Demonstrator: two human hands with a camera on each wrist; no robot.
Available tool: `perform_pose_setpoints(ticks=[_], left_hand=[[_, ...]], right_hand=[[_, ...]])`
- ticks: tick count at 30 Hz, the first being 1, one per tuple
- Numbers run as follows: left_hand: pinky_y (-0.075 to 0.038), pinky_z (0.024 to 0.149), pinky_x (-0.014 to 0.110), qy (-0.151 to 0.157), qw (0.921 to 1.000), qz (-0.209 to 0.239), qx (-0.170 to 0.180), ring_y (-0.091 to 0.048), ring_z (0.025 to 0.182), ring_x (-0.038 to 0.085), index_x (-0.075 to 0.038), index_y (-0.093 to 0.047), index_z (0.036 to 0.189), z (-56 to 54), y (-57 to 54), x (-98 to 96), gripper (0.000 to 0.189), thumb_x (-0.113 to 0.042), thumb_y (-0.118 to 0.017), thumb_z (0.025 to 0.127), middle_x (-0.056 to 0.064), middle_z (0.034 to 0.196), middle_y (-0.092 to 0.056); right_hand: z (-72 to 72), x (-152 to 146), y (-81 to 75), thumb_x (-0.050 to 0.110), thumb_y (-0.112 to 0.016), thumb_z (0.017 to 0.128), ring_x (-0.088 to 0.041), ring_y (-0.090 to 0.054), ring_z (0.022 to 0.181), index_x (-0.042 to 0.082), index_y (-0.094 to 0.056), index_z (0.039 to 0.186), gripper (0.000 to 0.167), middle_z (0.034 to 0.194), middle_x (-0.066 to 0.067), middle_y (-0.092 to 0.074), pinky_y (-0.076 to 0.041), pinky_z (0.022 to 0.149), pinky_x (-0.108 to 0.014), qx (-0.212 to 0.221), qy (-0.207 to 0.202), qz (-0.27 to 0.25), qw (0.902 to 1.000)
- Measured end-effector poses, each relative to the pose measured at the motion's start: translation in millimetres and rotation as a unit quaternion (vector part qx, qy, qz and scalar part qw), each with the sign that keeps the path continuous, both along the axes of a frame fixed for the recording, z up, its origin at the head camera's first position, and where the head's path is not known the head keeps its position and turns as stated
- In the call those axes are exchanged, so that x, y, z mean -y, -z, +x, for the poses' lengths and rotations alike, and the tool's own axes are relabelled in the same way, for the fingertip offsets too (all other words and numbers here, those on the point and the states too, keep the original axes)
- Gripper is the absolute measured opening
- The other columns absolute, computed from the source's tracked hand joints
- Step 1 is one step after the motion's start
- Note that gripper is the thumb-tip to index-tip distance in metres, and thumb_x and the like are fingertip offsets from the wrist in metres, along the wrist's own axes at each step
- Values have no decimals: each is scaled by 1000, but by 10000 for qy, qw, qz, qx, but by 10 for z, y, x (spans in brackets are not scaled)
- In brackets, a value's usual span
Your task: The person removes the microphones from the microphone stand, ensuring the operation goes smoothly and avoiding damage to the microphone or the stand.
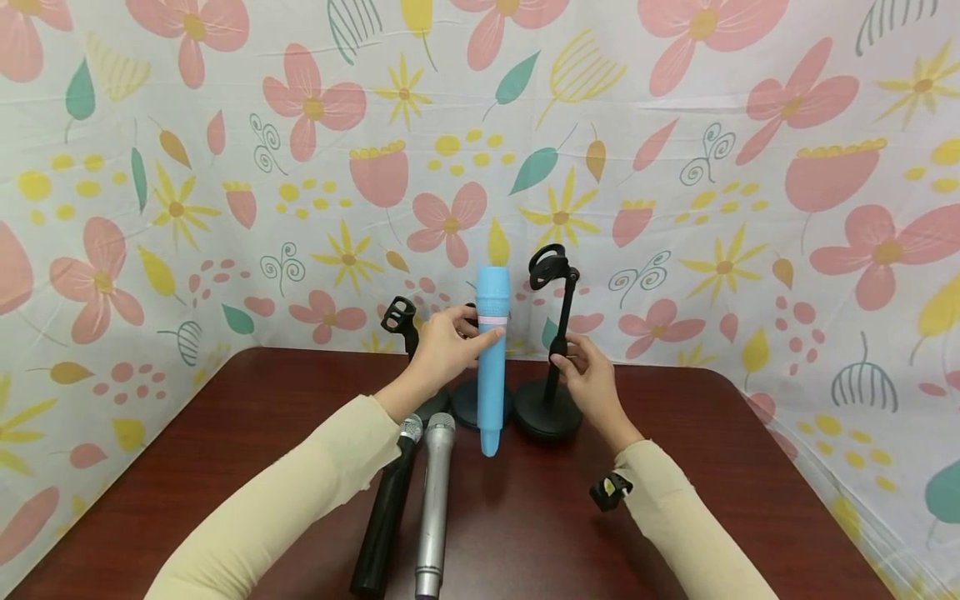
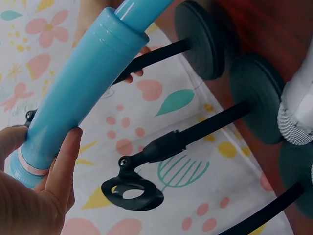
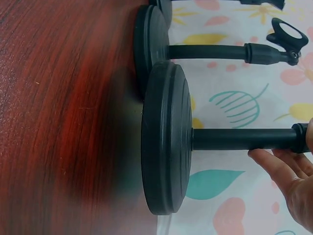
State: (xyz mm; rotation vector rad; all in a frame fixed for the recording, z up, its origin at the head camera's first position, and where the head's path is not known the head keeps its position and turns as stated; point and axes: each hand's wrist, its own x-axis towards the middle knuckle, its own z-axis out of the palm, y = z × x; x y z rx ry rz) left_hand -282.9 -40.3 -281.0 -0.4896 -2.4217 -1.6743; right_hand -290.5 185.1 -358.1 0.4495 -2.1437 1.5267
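Observation:
My left hand (image 1: 442,346) grips a light blue microphone (image 1: 491,383) near its head and holds it upright over the table, head end up. In the left wrist view the thumb and fingers wrap the microphone body (image 2: 78,93) beside its pale pink ring. My right hand (image 1: 592,379) holds the pole of the rightmost black microphone stand (image 1: 547,412), just above its round base. The stand's ring clip (image 1: 550,265) tilts toward the left, with nothing in it. In the right wrist view, fingers (image 3: 274,169) touch the pole from below.
Two more black microphone stands, a middle one (image 1: 463,407) and a left one (image 1: 400,317), stand in a row beside it. A black microphone (image 1: 386,517) and a silver microphone (image 1: 435,508) lie on the dark red table (image 1: 720,500). Floral cloth (image 1: 450,100) hangs behind.

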Motion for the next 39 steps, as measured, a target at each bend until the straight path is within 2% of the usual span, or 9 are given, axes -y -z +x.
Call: perform_pose_setpoints(ticks=[5, 9, 15, 22, 26, 28, 32, 35, 39], left_hand=[[-58, 62, 36, 0, 9998, -41, 191, -69, 70, 22, 4, -58, 123, 24, 74, -13, 49, -22, -75, 86, 14, 93, -65], [-58, 59, 34, 15, 9997, -126, 212, -70, 67, 23, 5, -58, 122, 41, 137, -10, 48, -22, -75, 86, 15, 92, -65], [-58, 59, 37, 220, 9995, -141, 190, -70, 69, 26, 7, -57, 119, 68, 254, 5, 44, -18, -73, 87, 17, 87, -67], [-57, 54, 32, 323, 9985, -346, 275, -68, 66, 22, 6, -60, 111, 105, 424, 18, 36, -18, -72, 87, 13, 82, -65], [-57, 52, 33, 306, 9975, -505, 383, -67, 61, 21, 7, -60, 108, 129, 528, 31, 36, -18, -73, 87, 12, 78, -63], [-57, 52, 33, 306, 9966, -589, 483, -67, 59, 21, 8, -58, 110, 134, 582, 35, 38, -19, -72, 87, 12, 78, -62], [-56, 50, 32, 334, 9947, -732, 636, -65, 55, 20, 9, -55, 111, 131, 690, 41, 41, -20, -72, 87, 12, 78, -60], [-56, 50, 33, 384, 9938, -789, 689, -65, 54, 21, 10, -54, 111, 134, 758, 40, 42, -19, -72, 87, 12, 78, -58], [-57, 52, 35, 421, 9913, -895, 872, -66, 54, 25, 10, -52, 111, 151, 821, 30, 41, -19, -71, 88, 12, 78, -57]], right_hand=[[-15, -1, -1, -8, -60, 90, -44, -65, 96, -11, -53, 124, 35, 103, -31, -62, -55, 74, -49, -7, 6, 9, 10000], [-20, 4, -6, -8, -60, 90, -45, -64, 96, -11, -54, 123, 34, 102, -31, -62, -54, 74, -53, -4, -17, -30, 10000], [-31, 6, -7, -7, -60, 90, -44, -65, 96, -13, -53, 124, 35, 102, -30, -62, -57, 69, -32, 31, -14, -34, 10000], [-31, 14, 13, -7, -61, 90, -43, -65, 95, -11, -54, 123, 34, 102, -30, -63, -56, 71, -46, 17, -12, -93, 10000], [-31, 14, 30, -6, -61, 90, -43, -65, 95, -10, -55, 122, 33, 102, -30, -63, -58, 70, -36, 9, -58, -104, 9999], [-41, 8, 48, -6, -61, 90, -42, -65, 94, -10, -55, 122, 33, 101, -29, -63, -58, 70, -36, -13, -61, -93, 9999], [-177, -57, 197, -3, -61, 91, -41, -66, 94, -6, -55, 125, 34, 102, -28, -63, -57, 68, -37, -91, -31, -69, 9999], [-280, -103, 305, 1, -62, 92, -39, -66, 92, -3, -56, 125, 35, 102, -26, -64, -56, 65, -29, -118, 0, -90, 9999], [-291, -104, 318, 5, -63, 92, -33, -67, 92, -1, -57, 125, 34, 102, -23, -64, -54, 64, -21, -134, 35, -76, 9999]])
